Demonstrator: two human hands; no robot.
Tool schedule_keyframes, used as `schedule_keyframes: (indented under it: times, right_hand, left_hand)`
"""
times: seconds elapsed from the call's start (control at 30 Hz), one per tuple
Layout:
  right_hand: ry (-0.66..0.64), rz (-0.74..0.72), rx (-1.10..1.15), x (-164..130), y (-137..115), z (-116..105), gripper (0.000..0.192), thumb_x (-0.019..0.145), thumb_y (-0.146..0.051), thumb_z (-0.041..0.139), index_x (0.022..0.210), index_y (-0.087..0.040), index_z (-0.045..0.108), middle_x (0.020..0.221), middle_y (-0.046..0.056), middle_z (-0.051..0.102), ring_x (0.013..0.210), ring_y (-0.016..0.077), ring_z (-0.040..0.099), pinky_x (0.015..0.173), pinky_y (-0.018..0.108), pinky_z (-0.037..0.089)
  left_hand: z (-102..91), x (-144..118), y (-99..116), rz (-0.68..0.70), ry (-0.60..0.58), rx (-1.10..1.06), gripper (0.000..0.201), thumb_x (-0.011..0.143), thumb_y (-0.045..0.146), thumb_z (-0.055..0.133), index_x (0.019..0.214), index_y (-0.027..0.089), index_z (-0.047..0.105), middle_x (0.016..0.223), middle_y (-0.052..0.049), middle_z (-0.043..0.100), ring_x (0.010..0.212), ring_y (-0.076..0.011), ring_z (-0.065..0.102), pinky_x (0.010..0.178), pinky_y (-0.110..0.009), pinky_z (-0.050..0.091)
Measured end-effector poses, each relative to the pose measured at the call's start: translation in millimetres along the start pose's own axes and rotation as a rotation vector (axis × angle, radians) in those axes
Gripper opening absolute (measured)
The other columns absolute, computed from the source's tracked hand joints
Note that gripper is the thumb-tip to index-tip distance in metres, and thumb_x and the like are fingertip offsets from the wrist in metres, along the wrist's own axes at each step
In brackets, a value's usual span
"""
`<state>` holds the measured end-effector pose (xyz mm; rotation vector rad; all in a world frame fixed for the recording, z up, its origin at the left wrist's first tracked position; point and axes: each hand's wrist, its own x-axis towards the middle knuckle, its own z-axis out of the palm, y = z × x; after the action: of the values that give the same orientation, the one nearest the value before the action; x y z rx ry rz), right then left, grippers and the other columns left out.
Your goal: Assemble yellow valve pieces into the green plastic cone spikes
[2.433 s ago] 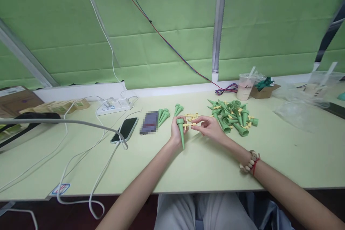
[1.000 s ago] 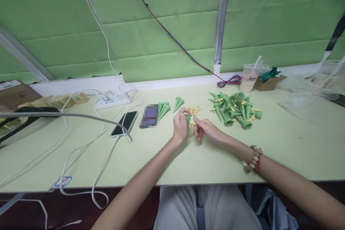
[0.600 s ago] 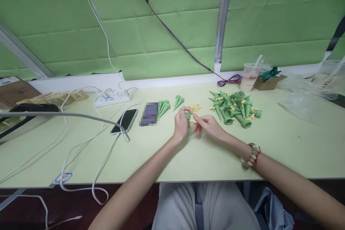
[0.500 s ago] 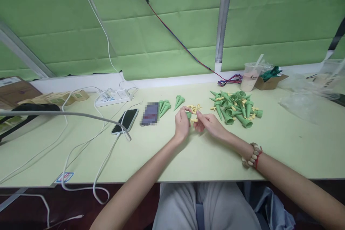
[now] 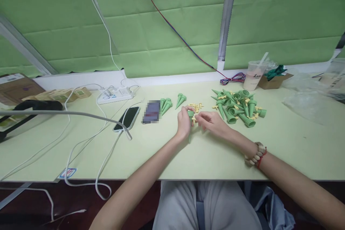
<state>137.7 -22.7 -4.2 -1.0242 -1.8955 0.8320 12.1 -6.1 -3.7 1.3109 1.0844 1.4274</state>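
My left hand [image 5: 184,124] grips a green plastic cone [image 5: 190,115], wide end up and tip hidden behind the palm. My right hand [image 5: 212,124] pinches a small yellow fitting [image 5: 194,119] against the cone's side. Just beyond the hands lies a little scatter of yellow fittings [image 5: 197,106]. To the right sits a pile of green cones [image 5: 238,106] with yellow fittings on them. Bare green cones [image 5: 165,104] lie in a small group to the left, with one more cone [image 5: 180,99] beside them.
A phone [image 5: 127,118] on a white cable lies left of the cones, next to a blurred dark card [image 5: 151,111]. A power strip [image 5: 116,94], a plastic drink cup [image 5: 253,76], a cardboard box [image 5: 273,79] and clear bags [image 5: 307,102] line the back of the green table [image 5: 188,158].
The cone was held pointing down in full view, then turned into my left palm. My right hand has closed in and pressed the yellow fitting to it. The camera has shifted slightly.
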Motion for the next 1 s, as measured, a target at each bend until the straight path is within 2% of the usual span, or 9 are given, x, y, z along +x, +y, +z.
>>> schedule_keyframes:
  times: [0.1,0.2,0.37,0.43,0.6,0.67,0.77,0.9,1.0]
  right_hand:
    - [0.013,-0.118,-0.181,-0.9,-1.5,-4.2,0.033,0.085,-0.047,0.043,0.071,-0.018,0.054,0.063,-0.001,0.052,0.054,0.0102,0.043,0.053,0.023,0.034]
    - [-0.003,-0.144,-0.191,-2.6,-1.2,0.8,0.034,0.089,-0.044,0.035,0.069,-0.019,0.049,0.061,-0.001,0.048,0.055,0.0111,0.042,0.057,0.025,0.034]
    - [-0.174,0.18,0.265,-0.7,3.0,17.2,0.047,0.087,-0.058,0.02,0.059,-0.022,0.033,0.045,-0.007,0.027,0.04,0.0115,0.041,0.048,0.025,0.037]
    - [-0.207,0.235,0.314,-0.4,2.9,17.2,0.049,0.086,-0.06,0.017,0.059,-0.022,0.031,0.044,-0.007,0.026,0.038,0.0115,0.041,0.046,0.025,0.036]
    - [-0.022,-0.041,-0.249,-5.4,-4.2,2.9,0.036,0.089,-0.048,0.031,0.077,-0.021,0.053,0.058,-0.003,0.047,0.051,0.0115,0.041,0.055,0.024,0.032]
    - [-0.013,-0.09,-0.317,-6.8,-6.2,0.9,0.033,0.091,-0.042,0.03,0.081,-0.022,0.054,0.061,-0.002,0.049,0.053,0.0118,0.042,0.057,0.025,0.032]
    - [-0.034,-0.03,-0.089,-5.5,-4.8,6.4,0.034,0.09,-0.043,0.031,0.07,-0.021,0.048,0.055,-0.003,0.045,0.05,0.0114,0.044,0.055,0.024,0.034]
    - [-0.175,0.234,0.403,-0.5,1.1,17.1,0.042,0.085,-0.055,0.03,0.061,-0.021,0.033,0.044,-0.008,0.029,0.035,0.0096,0.039,0.043,0.023,0.033]
    - [-0.206,0.289,0.43,0.0,2.6,17.4,0.045,0.085,-0.058,0.025,0.06,-0.022,0.031,0.043,-0.008,0.028,0.034,0.0097,0.037,0.041,0.023,0.031]
  left_hand:
    - [-0.5,2.1,-0.6,-0.003,0.024,-0.003,0.033,0.086,0.033,0.026,0.067,0.017,0.047,0.066,0.001,0.05,0.038,-0.0052,0.036,0.037,-0.018,0.031]
    - [-1.1,0.9,0.1,-0.02,-0.008,0.023,0.036,0.087,0.033,0.023,0.066,0.017,0.047,0.059,0.002,0.046,0.037,-0.0059,0.035,0.037,-0.018,0.03]
    - [-2.0,-2.9,2.6,0.054,-0.008,0.068,0.033,0.087,0.036,0.027,0.068,0.017,0.048,0.064,0.002,0.048,0.04,-0.0061,0.035,0.037,-0.018,0.031]
    - [-2.2,-2.2,3.2,0.046,-0.006,0.059,0.034,0.087,0.037,0.028,0.068,0.017,0.048,0.065,0.001,0.049,0.04,-0.0059,0.035,0.037,-0.019,0.031]
    - [-1.1,2.4,3.9,-0.064,0.003,0.0,0.036,0.086,0.039,0.027,0.066,0.017,0.048,0.059,0.002,0.048,0.037,-0.0062,0.035,0.038,-0.02,0.032]
    - [-1.4,2.5,3.3,-0.064,0.0,0.002,0.037,0.087,0.039,0.026,0.065,0.017,0.047,0.057,0.002,0.047,0.037,-0.0064,0.035,0.038,-0.02,0.031]
    - [-4.3,0.3,0.5,0.027,0.001,0.053,0.037,0.087,0.04,0.025,0.068,0.018,0.048,0.058,0.002,0.046,0.037,-0.0066,0.035,0.038,-0.02,0.031]
    - [-9.7,-2.9,-4.0,0.258,-0.001,0.212,0.038,0.088,0.043,0.027,0.07,0.018,0.051,0.049,0.004,0.036,0.041,-0.0084,0.031,0.043,-0.021,0.03]
    - [-9.6,-2.1,-3.9,0.287,-0.019,0.244,0.037,0.087,0.042,0.031,0.069,0.018,0.052,0.051,0.004,0.038,0.042,-0.008,0.032,0.044,-0.021,0.03]
